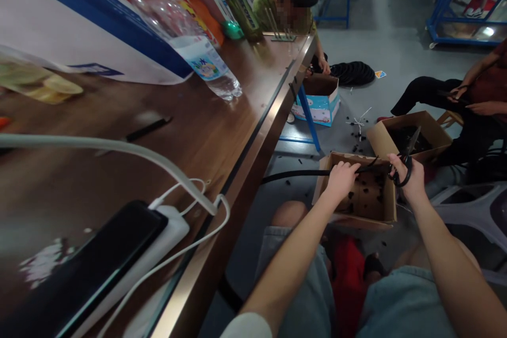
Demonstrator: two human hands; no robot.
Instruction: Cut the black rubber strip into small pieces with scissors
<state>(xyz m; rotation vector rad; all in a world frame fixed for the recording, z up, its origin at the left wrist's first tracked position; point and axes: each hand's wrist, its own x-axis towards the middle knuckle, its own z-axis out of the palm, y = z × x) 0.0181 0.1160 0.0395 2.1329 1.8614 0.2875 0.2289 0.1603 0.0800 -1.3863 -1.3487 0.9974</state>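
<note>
My left hand (341, 178) is closed round a black rubber strip (295, 174), over the near cardboard box (366, 223). The strip runs leftward from my fingers past the table edge, and its end shows to the right of them. In my right hand (410, 177) are black-handled scissors (407, 161), their blades pointing up and away from me. The scissors are to the right of the strip's end, above the box's right side. Small black scraps lie inside the box.
At left, the wooden table (253, 84) holds a water bottle (206, 60), a phone (114, 253) and cables. Two other people sit beyond, one near a blue box (317, 108), one by another cardboard box (435, 134). A grey plastic stool (471, 208) stands right.
</note>
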